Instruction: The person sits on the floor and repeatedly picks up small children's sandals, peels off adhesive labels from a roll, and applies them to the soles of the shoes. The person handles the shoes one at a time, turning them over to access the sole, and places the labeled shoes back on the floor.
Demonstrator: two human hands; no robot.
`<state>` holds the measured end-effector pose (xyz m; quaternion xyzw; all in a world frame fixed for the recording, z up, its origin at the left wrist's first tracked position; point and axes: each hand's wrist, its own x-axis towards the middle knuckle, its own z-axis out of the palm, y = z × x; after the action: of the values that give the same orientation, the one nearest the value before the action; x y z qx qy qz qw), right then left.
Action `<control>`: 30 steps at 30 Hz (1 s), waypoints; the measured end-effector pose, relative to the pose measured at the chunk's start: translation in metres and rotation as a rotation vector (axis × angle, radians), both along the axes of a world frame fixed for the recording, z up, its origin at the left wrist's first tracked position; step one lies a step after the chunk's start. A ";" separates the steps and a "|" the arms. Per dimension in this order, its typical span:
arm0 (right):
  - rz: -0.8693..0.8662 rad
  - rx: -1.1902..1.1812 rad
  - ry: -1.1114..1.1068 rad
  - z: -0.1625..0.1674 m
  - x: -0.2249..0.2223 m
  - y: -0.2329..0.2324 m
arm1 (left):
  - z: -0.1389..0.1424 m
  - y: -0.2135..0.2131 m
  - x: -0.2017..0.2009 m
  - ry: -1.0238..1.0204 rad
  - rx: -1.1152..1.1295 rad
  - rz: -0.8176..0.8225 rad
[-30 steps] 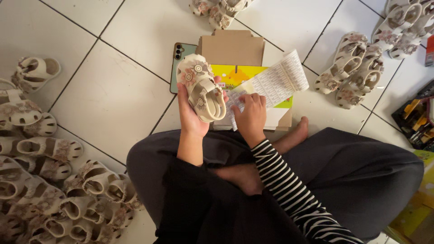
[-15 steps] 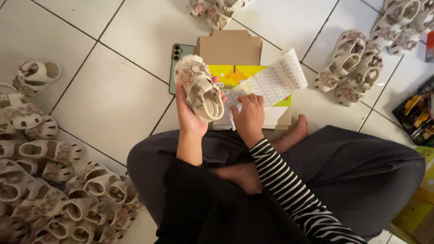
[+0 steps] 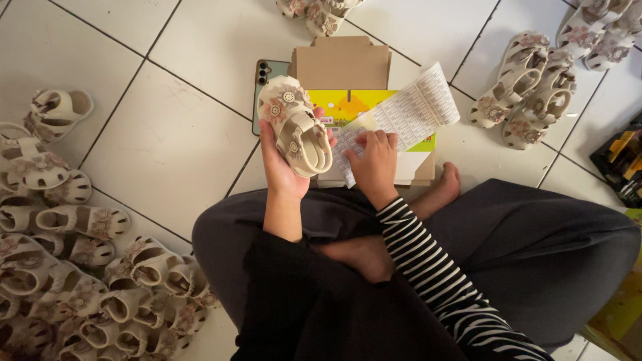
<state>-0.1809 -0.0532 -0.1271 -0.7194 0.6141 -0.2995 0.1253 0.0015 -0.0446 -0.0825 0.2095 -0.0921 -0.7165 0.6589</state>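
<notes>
Holding item one: a small cream child's sandal [image 3: 295, 126] with flower trim, resting sole-down in the palm of the left hand [image 3: 281, 167], whose fingers curl up around its heel end. It sits just left of the cardboard box [image 3: 342, 63], raised above the floor.

Item two: a sticker sheet [image 3: 404, 117] of small white labels, lying across the box's yellow printed panel [image 3: 338, 103]. The right hand [image 3: 374, 160] presses fingertips onto the sheet's near edge, closed on nothing.

Handling, judged: the sandal looks light and moulded from soft, flexible plastic, slightly slick; best taken under the sole or by the heel strap. The sheet looks thin and limp, likely to curl or tear, so it wants flat pressure and lifting by an edge.

Surroundings relative to the box:
- green phone [image 3: 262, 80], touching its left side, partly behind the sandal
- heap of matching sandals [image 3: 73, 281], well to the left
- paired sandals [image 3: 521, 93], to the right
- more sandals [image 3: 317, 10], beyond it, cut off by the frame

Obscured: label print is too small to read; box contents are hidden; the dark tray [image 3: 622, 160] far right is cropped, its contents unclear.
</notes>
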 end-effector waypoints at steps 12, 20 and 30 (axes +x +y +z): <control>-0.050 -0.041 -0.008 0.007 0.005 0.012 | -0.001 0.001 0.000 -0.001 -0.001 0.008; -0.041 0.078 0.010 0.008 0.004 0.004 | 0.001 0.000 0.000 -0.014 -0.004 0.006; -0.038 -0.013 0.009 0.015 0.006 0.012 | -0.001 0.001 0.000 -0.024 -0.001 0.011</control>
<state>-0.1745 -0.0410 -0.1125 -0.7099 0.6260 -0.3028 0.1121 0.0016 -0.0438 -0.0835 0.2181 -0.0991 -0.7104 0.6617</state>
